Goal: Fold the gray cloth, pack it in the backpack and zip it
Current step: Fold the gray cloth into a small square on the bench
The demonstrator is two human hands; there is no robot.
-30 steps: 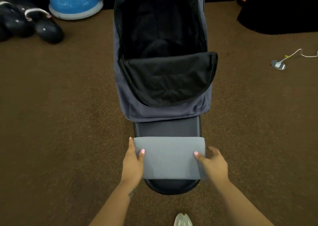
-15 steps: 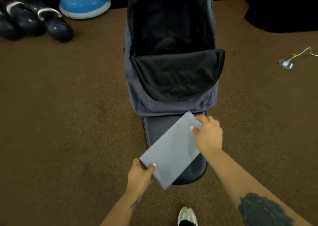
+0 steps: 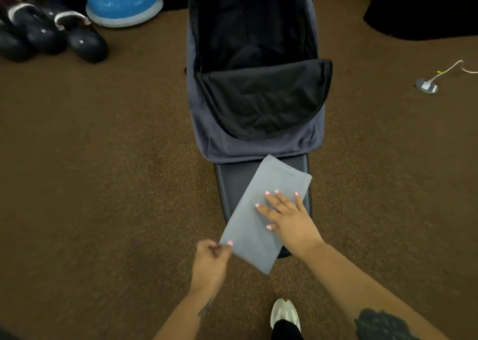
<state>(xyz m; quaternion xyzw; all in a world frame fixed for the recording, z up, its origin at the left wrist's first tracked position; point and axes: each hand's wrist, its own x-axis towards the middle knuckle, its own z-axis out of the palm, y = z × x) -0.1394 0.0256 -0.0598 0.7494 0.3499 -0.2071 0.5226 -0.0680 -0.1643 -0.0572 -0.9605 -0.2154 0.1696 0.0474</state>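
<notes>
Gray cloth [image 3: 261,218] lies diagonal at lower center; right hand [image 3: 287,216] presses it flat, fingers spread, while left hand [image 3: 210,258] pinches 1 corner (likely squaring the fold) below the open backpack [image 3: 258,86].

folded gray cloth [image 3: 261,215], right hand [image 3: 289,218] flat

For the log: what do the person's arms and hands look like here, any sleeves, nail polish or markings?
Both forearms are bare, with no sleeves, watches or rings in view. The nails on the left hand and right hand are painted light pink. The right forearm bears a large dark tattoo near the frame's bottom edge; the left forearm has a small dark tattoo near the wrist.
</notes>
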